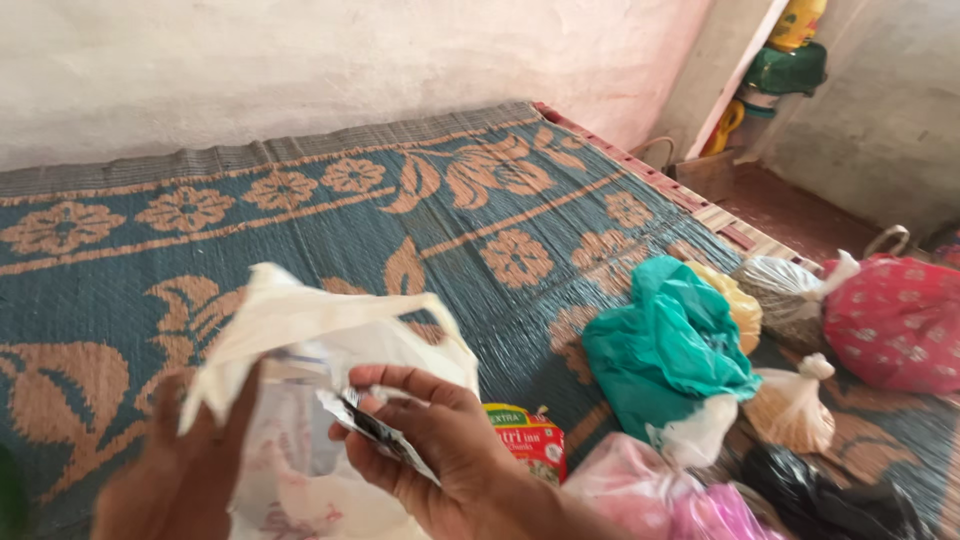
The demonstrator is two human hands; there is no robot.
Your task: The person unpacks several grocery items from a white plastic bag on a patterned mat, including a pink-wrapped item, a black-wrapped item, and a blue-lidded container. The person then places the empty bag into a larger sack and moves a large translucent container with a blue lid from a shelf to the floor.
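Observation:
My left hand (175, 470) grips the side of a thin white plastic bag (320, 330) and holds its mouth up at the lower left. My right hand (430, 450) is at the bag's opening, fingers closed on a small flat silvery packet (375, 425). Other contents show dimly through the bag's plastic. Both hands hover over a teal woven mat (300, 230) with orange flowers and leaves.
A small red and green carton (530, 440) lies by my right wrist. To the right sit a teal bag (665, 350), a yellow bag (740, 305), a pink bag (660, 500), a red patterned bag (895, 315), clear knotted bags (795, 400) and a black bag (830, 500).

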